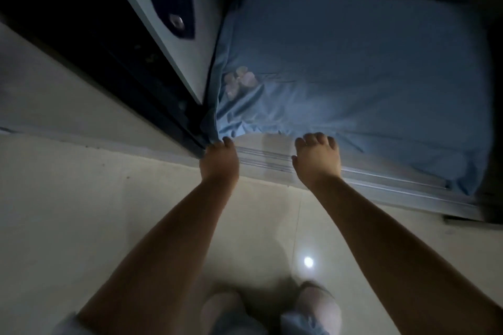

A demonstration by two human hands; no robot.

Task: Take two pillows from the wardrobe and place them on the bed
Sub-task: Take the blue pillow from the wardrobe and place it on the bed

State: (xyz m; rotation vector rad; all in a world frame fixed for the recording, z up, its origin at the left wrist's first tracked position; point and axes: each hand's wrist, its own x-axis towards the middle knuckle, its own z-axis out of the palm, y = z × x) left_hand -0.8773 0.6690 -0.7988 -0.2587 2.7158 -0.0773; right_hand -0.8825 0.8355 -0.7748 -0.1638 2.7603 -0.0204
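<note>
Pillow (353,84), blue, lying in wardrobe bottom behind door track (285,163); judged soft, light, bulky, cover loose. L hand (219,163) curled at pillow's near-left corner, grip not confirmed. R hand (317,159) half open at near edge. Both near corners recommended as holds.

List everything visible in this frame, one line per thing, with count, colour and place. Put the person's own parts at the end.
pillow: one, light blue, lying in the wardrobe's open bottom, right of the door
patch: one, pale pinkish, on the pillow's near-left corner
door: one sliding panel, whitish with a dark blue part, upper left
knob: one, metallic, on the door
track: one, grey, along the wardrobe's front edge
floor: pale tiles, with one bright light reflection
left hand: one, at the pillow's near-left corner
right hand: one, on the pillow's near edge
knees: two, bottom centre
</note>
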